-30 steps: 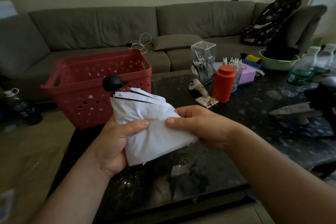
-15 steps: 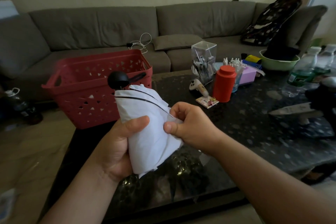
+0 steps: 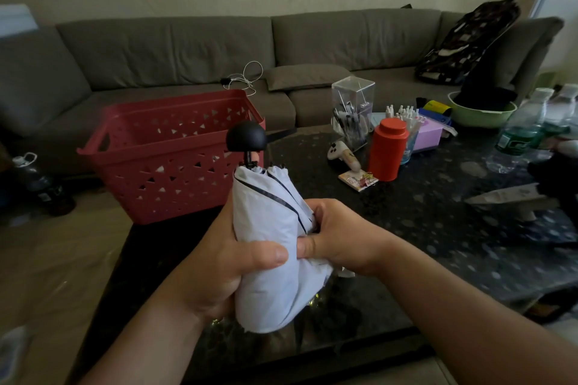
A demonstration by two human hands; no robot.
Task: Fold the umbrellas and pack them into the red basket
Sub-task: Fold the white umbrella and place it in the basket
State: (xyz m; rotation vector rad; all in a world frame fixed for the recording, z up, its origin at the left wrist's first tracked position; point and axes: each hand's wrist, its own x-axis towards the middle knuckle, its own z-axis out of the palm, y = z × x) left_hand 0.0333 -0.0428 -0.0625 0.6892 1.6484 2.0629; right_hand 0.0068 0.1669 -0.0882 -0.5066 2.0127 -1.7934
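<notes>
Left hand (image 3: 215, 262) covering left flank of white umbrella (image 3: 272, 259); fingers wrapping behind canopy, lying out of sight. Right hand (image 3: 337, 237) hiding right-side folds; fingertips tucking into fabric, unseen. Black umbrella handle (image 3: 246, 136) masking part of red basket (image 3: 169, 162) wall. Basket interior lying mostly out of view behind near wall. Bottle (image 3: 40, 184) on floor at left sitting in shadow, too dark to read. Bottles (image 3: 525, 128) at right edge blurring, partly cut off by frame. Dark object (image 3: 556, 175) on counter (image 3: 438, 228) at far right running off frame, unidentifiable.
</notes>
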